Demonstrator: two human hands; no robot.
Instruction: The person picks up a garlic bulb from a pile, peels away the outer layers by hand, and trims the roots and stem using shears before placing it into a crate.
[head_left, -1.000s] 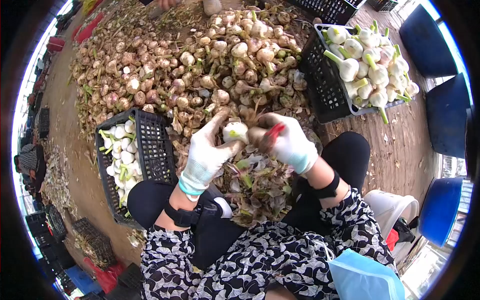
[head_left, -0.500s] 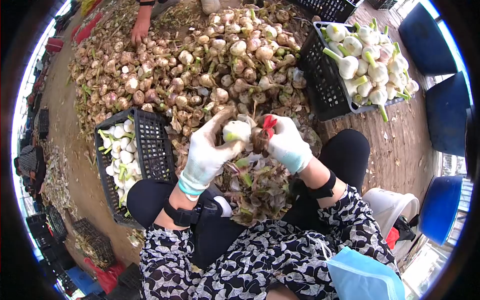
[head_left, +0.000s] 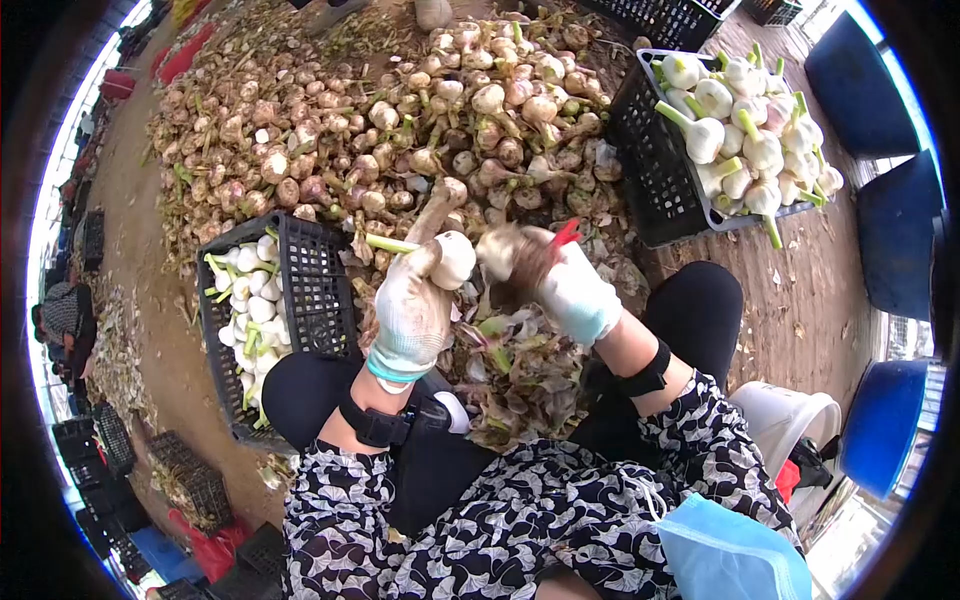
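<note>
The left hand (head_left: 412, 310) grasps a peeled garlic bulb (head_left: 455, 260) beside the left crate (head_left: 310, 300); the right hand (head_left: 575, 290) clenches a red-handled tool (head_left: 563, 234) and a piece of root (head_left: 515, 262).

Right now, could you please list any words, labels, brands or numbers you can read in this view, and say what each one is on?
None: no readable text shows anywhere.
The left hand holds a peeled garlic bulb, the right hand a red-handled tool; both are unmarked.
The black crates and blue tubs carry no visible lettering.
</note>
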